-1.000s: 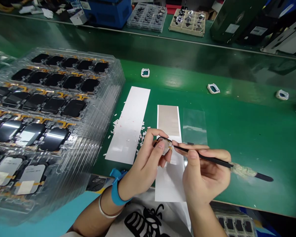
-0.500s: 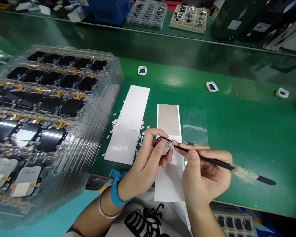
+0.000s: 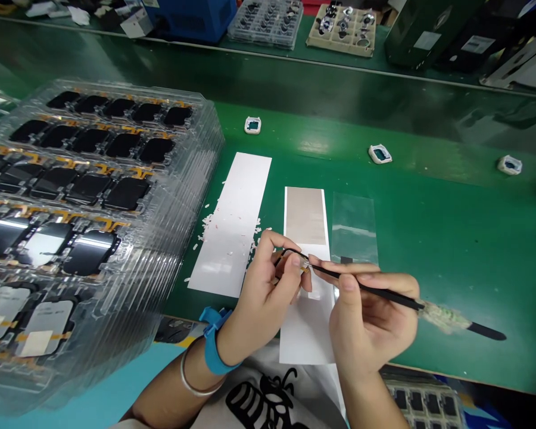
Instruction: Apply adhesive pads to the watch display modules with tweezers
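Observation:
My left hand (image 3: 270,283) pinches a small display module (image 3: 286,255) between thumb and fingers. Its dark rim shows past the fingertips; most of its face is hidden. Black tweezers (image 3: 379,292) lie in the grip of my right hand (image 3: 373,322), with a wrapped patch near their rear end. Their tips meet the edge of the module by my left thumb. Whether something is caught in the tips is too small to tell. Beneath the hands lies a white sheet (image 3: 306,339) with a beige adhesive panel (image 3: 304,217) at its far end.
At left rises a stack of clear trays (image 3: 192,179) holding black display modules. A white strip (image 3: 234,220) lies among small paper scraps. A clear film (image 3: 352,223) is right of the sheet. White watch cases (image 3: 379,154) sit farther back, below a shelf with parts trays (image 3: 342,30).
The module has tilted in my left hand, so less of its pale face shows. The tweezers have shifted slightly with it, their rear end a little lower and farther right.

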Tool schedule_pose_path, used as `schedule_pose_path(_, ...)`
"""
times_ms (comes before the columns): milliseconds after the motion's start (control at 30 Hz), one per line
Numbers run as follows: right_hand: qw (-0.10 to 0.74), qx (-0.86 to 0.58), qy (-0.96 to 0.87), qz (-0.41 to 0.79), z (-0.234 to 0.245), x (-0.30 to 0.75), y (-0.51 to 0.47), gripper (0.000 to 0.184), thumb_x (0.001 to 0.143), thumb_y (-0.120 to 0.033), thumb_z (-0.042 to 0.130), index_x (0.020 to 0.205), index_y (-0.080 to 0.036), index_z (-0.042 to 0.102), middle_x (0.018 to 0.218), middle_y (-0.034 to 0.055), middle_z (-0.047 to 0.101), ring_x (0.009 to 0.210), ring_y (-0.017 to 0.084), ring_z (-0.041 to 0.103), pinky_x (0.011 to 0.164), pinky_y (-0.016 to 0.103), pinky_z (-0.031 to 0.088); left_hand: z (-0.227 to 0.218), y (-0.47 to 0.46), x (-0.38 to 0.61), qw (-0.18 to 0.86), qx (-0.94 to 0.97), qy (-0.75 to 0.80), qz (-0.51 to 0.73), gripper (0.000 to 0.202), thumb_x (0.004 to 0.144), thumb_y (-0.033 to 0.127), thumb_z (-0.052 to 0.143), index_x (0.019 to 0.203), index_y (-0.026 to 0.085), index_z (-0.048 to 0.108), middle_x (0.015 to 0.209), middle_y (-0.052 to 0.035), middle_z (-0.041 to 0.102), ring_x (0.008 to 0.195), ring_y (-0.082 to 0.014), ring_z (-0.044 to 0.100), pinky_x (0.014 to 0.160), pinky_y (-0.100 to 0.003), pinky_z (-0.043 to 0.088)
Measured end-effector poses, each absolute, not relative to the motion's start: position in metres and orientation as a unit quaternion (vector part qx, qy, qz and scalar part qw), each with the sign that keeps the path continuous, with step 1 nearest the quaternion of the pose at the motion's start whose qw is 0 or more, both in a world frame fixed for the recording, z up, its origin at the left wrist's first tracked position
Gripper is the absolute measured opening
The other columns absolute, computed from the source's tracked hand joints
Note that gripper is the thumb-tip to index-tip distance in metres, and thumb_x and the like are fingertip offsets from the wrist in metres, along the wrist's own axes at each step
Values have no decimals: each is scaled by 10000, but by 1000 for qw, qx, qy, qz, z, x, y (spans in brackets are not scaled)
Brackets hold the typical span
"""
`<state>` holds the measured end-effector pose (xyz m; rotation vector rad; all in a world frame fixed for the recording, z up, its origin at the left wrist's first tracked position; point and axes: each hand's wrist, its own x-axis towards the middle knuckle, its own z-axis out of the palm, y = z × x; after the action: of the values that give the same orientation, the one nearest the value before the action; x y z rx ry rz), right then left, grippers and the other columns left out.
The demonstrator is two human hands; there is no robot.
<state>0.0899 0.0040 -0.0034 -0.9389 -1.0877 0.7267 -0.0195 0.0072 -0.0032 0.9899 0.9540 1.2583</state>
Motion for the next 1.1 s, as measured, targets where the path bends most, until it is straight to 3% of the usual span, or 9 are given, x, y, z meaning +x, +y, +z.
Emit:
schedule_pose_path(100,691,-435,-468,338,4,98,4,148,926,-123,630,959,-235,540,852,17,699,833,206,743,663,370,682,-4,7,-21,591,432,426,532,98,1030,276,493,982,233,419,664,60,566,505,-72,457,501,-192,372)
schedule_pose_path(233,682,-497,-446,299,14,134,13,165,908,-157,676,953,-240,541,869,11,678,815,189,740,707,331,670,-5,6,-23,585,460,444,498,121,1015,270,521,980,234,411,686,52,548,594,-99,528,554,-220,410)
schedule_pose_path(367,568,-543,-520,334,5,182,26,199,887,-272,731,939,-220,546,863,28,720,644,183,743,606,278,652,-1,3,-22,552,557,440,437,56,1050,282,420,1039,235,392,797,3,619,723,-140,610,642,-275,462)
schedule_pose_path(500,501,-550,-530,408,-14,204,31,250,889,-365,728,933,-205,541,853,28,726,636,189,748,586,283,659,7,3,-14,470,704,433,309,94,1059,261,345,1072,217,426,970,-75,674,843,-209,675,691,-341,510)
schedule_pose_path(700,502,-553,-506,432,-23,201,36,307,856,-404,759,921,-193,546,866,49,738,617,185,744,530,235,636,6,10,4,346,817,423,183,122,1051,233,357,986,198,454,1024,-126,711,919,-292,703,681,-388,544)
schedule_pose_path(1100,505,-567,-471,450,-25,201,36,358,809,-441,795,896,-205,541,819,48,736,592,207,740,510,262,640,4,14,8,310,829,439,153,80,1045,212,398,1074,188,468,1022,-94,725,902,-248,715,701,-369,588)
